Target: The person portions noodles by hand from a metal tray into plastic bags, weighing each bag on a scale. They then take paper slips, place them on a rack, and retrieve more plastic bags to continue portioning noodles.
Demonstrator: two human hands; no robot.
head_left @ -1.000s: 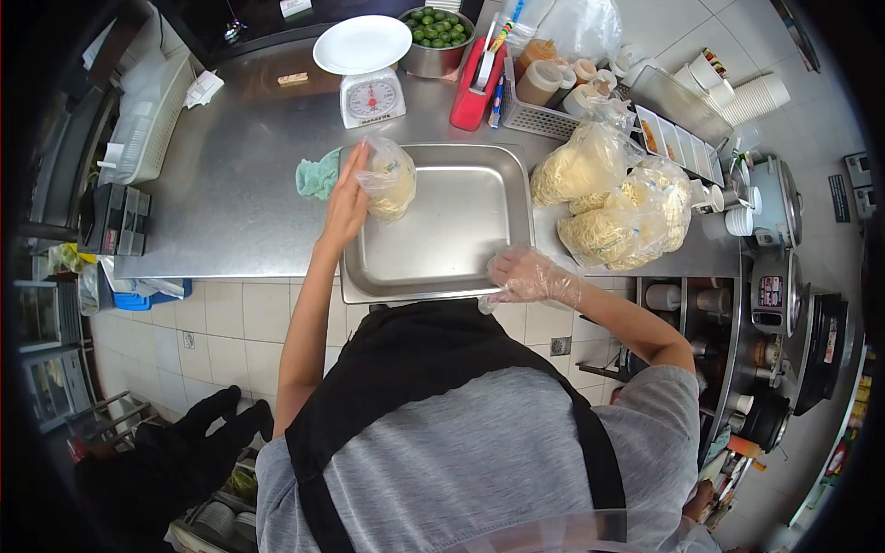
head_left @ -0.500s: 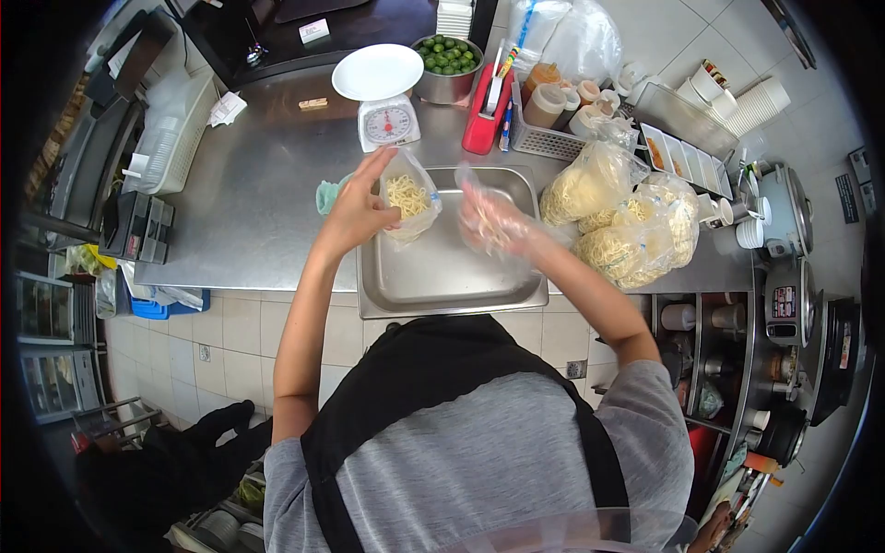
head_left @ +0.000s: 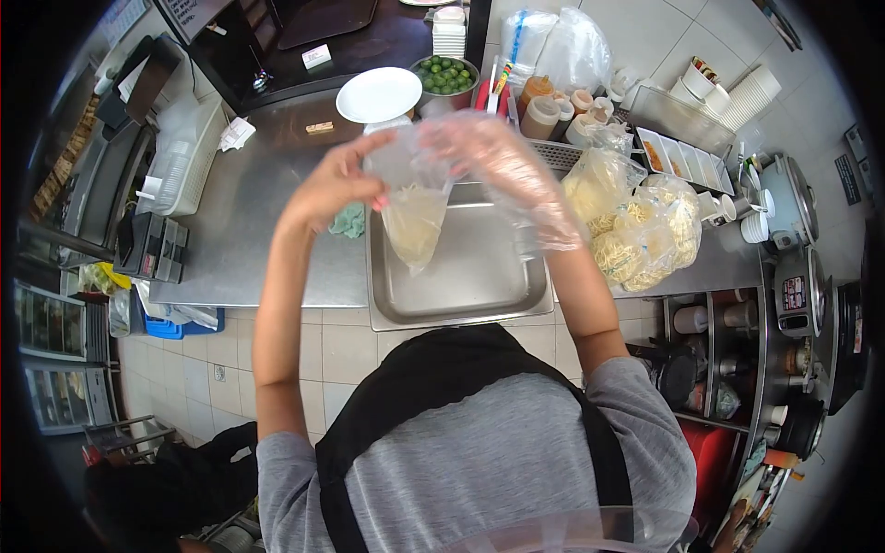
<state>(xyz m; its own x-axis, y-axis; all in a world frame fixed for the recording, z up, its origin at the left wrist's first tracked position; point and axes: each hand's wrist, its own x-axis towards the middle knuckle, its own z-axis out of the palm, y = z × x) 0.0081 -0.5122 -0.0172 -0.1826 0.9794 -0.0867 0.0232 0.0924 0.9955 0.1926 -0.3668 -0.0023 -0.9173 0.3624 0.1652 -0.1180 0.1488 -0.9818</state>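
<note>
Seeing a clear plastic noodle bag (head_left: 415, 230) just left of center, narrow end down, over the left part of the steel pan (head_left: 489, 281); can't tell if it touches. Left hand (head_left: 332, 189), bare: thumb and fingers pinching the bag's left edge near the mouth. Right hand (head_left: 493, 157), in a clear plastic glove, is at the bag's upper right; fingers blurred, can't tell if they pinch. Green cloth (head_left: 348, 221) just left of the pan, on the steel counter (head_left: 235, 207). More bagged noodles (head_left: 636, 244) right of the pan. Top center: white plate (head_left: 379, 95), pot of green limes (head_left: 446, 74) beside it. Sauce bottles (head_left: 542, 117) upper right, divided tray (head_left: 687, 164) farther right.
</note>
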